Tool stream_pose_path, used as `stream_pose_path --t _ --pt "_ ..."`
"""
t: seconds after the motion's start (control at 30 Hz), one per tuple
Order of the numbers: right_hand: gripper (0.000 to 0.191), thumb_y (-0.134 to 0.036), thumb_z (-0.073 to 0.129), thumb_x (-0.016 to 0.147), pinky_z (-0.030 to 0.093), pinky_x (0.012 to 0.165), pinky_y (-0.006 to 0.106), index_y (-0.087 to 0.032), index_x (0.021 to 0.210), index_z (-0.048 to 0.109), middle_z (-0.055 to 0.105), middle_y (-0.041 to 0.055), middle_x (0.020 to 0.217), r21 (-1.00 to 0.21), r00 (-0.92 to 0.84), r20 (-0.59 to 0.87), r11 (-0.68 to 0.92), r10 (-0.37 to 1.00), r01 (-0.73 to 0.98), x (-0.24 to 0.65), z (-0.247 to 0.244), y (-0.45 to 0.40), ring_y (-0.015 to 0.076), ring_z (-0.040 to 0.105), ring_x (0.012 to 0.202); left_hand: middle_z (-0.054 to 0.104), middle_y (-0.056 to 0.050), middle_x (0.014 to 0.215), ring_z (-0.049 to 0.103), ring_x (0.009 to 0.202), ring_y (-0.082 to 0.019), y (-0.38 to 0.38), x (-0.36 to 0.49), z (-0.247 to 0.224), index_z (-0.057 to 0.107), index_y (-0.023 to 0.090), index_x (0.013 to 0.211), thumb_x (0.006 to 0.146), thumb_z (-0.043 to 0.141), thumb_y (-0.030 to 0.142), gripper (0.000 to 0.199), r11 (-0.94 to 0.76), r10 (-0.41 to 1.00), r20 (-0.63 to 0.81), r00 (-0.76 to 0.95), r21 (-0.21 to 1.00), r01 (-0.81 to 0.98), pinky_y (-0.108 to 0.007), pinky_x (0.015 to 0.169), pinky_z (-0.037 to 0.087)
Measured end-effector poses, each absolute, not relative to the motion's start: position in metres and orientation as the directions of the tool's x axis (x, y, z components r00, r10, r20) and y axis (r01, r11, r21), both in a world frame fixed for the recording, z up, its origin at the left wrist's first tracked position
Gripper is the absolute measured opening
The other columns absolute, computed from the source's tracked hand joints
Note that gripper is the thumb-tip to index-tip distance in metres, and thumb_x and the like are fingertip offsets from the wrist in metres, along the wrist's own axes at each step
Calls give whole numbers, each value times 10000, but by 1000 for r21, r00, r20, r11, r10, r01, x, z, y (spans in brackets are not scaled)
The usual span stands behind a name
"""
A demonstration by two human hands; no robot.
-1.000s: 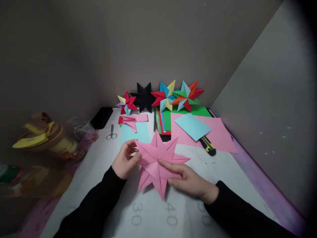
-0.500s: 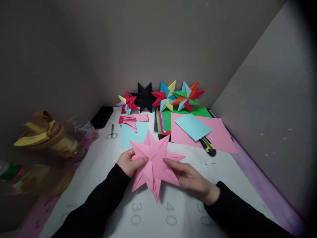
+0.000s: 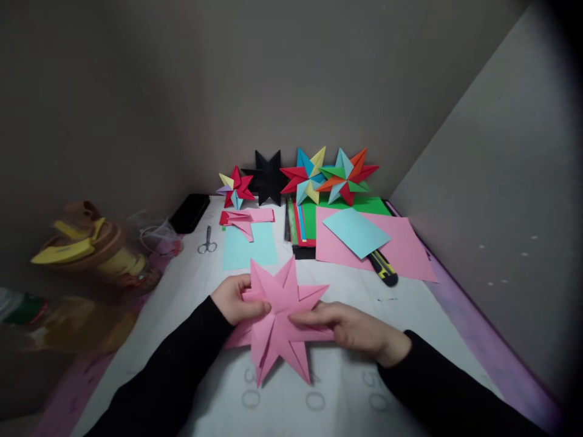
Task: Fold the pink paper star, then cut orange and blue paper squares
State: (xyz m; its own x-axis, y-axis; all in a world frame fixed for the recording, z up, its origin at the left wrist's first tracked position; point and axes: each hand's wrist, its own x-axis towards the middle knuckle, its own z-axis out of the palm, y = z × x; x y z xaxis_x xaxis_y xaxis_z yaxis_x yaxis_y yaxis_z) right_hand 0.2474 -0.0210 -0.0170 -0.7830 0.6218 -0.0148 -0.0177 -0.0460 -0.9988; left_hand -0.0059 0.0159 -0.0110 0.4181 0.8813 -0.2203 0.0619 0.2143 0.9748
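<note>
A pink folded paper star (image 3: 283, 294) with several points is held up over the white table sheet in both hands. My left hand (image 3: 237, 300) grips its left side, with the thumb lying on the front near the centre and the fingers behind. On the right side, my right hand (image 3: 353, 328) pinches a point, its index finger stretched across the front toward the middle. The fingertips behind the paper are hidden. Beyond the star lies a light blue sheet (image 3: 248, 252) with pink folded strips (image 3: 250, 216) at its far edge.
Small scissors (image 3: 207, 243) lie at left near a black phone (image 3: 190, 213). A yellow-and-black utility knife (image 3: 383, 269) sits partly under a light blue sheet (image 3: 357, 232) on pink paper (image 3: 405, 243). Finished stars, including a black one (image 3: 269, 177), lean on the wall. A cluttered pot (image 3: 91, 243) stands left.
The pink star has turned in my hands and come slightly lower and nearer. My right index finger has shifted left toward its centre.
</note>
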Motion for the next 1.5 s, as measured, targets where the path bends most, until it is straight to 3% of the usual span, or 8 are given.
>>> stream_pose_path --t 0.43,0.63,0.83,0.97,1.07,1.23,1.37,1.5 --pt "677 -576 522 819 205 1118 418 -256 1392 357 350 76 1471 -999 -797 -26 22 603 49 239 -22 -22 242 326 1350 743 -78 845 689 761 -237 13 2 -14 671 130 889 585 778 246 342 137 893 -198 403 975 175 -317 684 530" --pt "584 -457 598 827 187 1125 442 -269 1351 423 350 58 1468 -990 -725 -138 -109 675 87 245 -35 -25 233 314 1356 622 5 458 565 427 -110 25 -12 -10 625 152 658 612 760 321 220 231 955 -249 163 965 121 -194 440 376" --pt "562 -344 655 796 155 1129 475 -270 1320 467 384 48 1449 -983 -665 -152 -183 732 23 241 -40 -24 243 314 1356 671 -19 552 604 480 -116 34 -27 -10 623 154 674 576 775 355 271 175 985 -175 -8 980 91 -190 455 387" --pt "539 -233 635 755 222 1111 464 -260 1282 524 450 30 1411 -942 -470 -183 -291 863 -167 236 -46 -22 253 380 1314 703 -46 662 612 521 -127 59 -46 -10 617 155 746 590 753 420 336 126 985 -107 -134 982 143 -203 458 419" --pt "575 -186 621 705 342 1044 450 -248 1271 543 531 33 1341 -919 -365 -211 -312 907 -243 234 -48 -19 265 464 1231 715 -70 769 652 638 -169 101 -55 -10 642 148 857 694 657 421 318 31 995 18 -95 868 496 -247 531 482" --pt "604 -148 591 670 428 960 451 -277 1259 557 625 17 1203 -951 -362 -198 -268 911 -153 233 -46 -18 280 514 1152 681 -100 869 619 900 -269 192 -43 -7 661 109 898 772 629 295 227 24 975 146 -169 685 728 -364 780 476" --pt "645 -93 555 638 404 998 423 -308 1246 567 624 -25 1200 -965 -369 -181 -237 912 -114 234 -46 -19 276 479 1199 596 -88 1132 585 1003 -232 243 -31 -5 581 137 1104 861 579 303 294 8 999 40 -35 541 841 -425 841 493" --pt "674 -87 537 642 429 968 409 -318 1275 535 588 -35 1257 -955 -395 -207 -273 895 -118 234 -48 -18 260 530 1141 570 -87 1177 592 989 -219 263 -34 -15 540 161 1173 883 550 315 329 -6 993 -101 58 456 890 -419 819 514"
